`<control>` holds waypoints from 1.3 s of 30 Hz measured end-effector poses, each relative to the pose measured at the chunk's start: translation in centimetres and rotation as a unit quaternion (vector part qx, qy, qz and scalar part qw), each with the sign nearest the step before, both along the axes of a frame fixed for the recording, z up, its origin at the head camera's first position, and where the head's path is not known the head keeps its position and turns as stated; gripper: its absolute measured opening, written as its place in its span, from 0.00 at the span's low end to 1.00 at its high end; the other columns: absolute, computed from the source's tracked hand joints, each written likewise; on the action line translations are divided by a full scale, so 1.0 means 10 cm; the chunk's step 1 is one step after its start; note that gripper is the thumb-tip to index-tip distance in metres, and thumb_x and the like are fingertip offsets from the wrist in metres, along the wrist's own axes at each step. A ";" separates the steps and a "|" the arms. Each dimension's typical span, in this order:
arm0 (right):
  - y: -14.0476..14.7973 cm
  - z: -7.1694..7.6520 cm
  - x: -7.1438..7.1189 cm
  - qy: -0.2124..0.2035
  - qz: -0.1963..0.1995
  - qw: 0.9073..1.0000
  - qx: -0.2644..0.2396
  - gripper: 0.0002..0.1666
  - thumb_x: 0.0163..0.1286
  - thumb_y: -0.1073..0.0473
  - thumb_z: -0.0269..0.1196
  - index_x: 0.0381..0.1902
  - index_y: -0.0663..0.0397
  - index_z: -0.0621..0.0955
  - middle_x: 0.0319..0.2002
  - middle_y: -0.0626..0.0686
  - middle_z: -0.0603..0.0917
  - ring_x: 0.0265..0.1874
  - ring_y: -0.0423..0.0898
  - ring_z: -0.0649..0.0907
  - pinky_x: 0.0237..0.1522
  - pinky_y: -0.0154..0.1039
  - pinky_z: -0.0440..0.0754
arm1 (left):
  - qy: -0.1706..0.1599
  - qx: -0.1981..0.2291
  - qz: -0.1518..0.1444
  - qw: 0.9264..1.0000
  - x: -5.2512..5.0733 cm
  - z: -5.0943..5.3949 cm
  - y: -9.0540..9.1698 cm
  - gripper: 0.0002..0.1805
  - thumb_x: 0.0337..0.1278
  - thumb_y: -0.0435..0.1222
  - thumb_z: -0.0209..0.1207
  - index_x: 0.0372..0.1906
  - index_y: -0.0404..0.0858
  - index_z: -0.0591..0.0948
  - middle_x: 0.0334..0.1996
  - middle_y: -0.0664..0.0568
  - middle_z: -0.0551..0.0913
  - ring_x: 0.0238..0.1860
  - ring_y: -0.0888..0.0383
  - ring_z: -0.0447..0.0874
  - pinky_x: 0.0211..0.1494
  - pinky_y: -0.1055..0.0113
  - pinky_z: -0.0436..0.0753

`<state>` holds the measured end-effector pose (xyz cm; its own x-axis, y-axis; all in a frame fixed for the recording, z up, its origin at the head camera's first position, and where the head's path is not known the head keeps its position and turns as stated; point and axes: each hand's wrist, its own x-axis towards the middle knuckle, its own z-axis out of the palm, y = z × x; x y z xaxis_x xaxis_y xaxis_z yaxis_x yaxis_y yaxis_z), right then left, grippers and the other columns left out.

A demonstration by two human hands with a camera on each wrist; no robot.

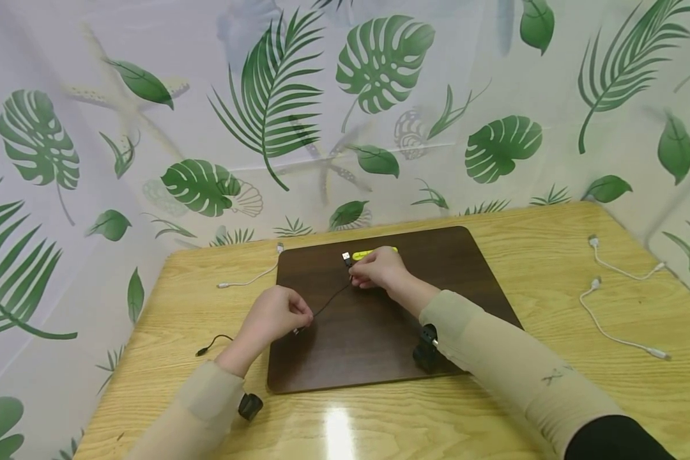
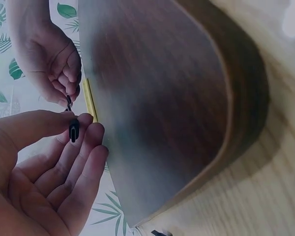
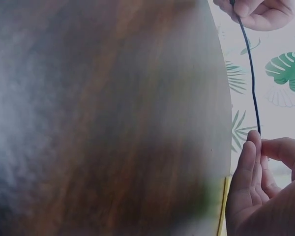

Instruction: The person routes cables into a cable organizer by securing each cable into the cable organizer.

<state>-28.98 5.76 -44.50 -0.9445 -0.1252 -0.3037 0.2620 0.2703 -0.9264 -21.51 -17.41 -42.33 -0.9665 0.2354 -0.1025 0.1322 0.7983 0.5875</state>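
A short black USB cable (image 1: 335, 296) is stretched between the two hands above a dark brown board (image 1: 374, 338). My left hand (image 1: 276, 314) pinches one end between thumb and fingertips; in the left wrist view its small oval black plug (image 2: 74, 131) sticks out. Toward the back of the board my right hand (image 1: 378, 268) pinches the other end, close behind the USB-A plug (image 1: 346, 257). In the right wrist view the black cord (image 3: 252, 78) runs nearly straight from hand to hand. A yellow strip-like object (image 1: 361, 255) lies on the board, partly hidden behind the right hand.
On the wooden table (image 1: 333, 421), a white cable (image 1: 253, 280) lies left of the board beside another black cable (image 1: 209, 345). Two more white cables, one farther back (image 1: 623, 271) and one nearer (image 1: 604, 329), lie at the right. A leaf-patterned cloth (image 1: 299, 96) stands behind.
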 end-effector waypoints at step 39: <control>0.05 -0.11 -0.32 0.002 -0.087 0.996 0.037 0.11 0.72 0.67 0.68 0.46 0.72 0.90 0.14 0.44 0.83 0.14 0.33 0.84 0.23 0.26 0.84 | 0.031 -0.012 0.026 0.999 -0.37 -0.09 0.23 0.04 0.58 0.32 0.71 0.29 0.39 0.92 0.24 0.53 0.91 0.22 0.62 0.82 0.31 0.70 0.78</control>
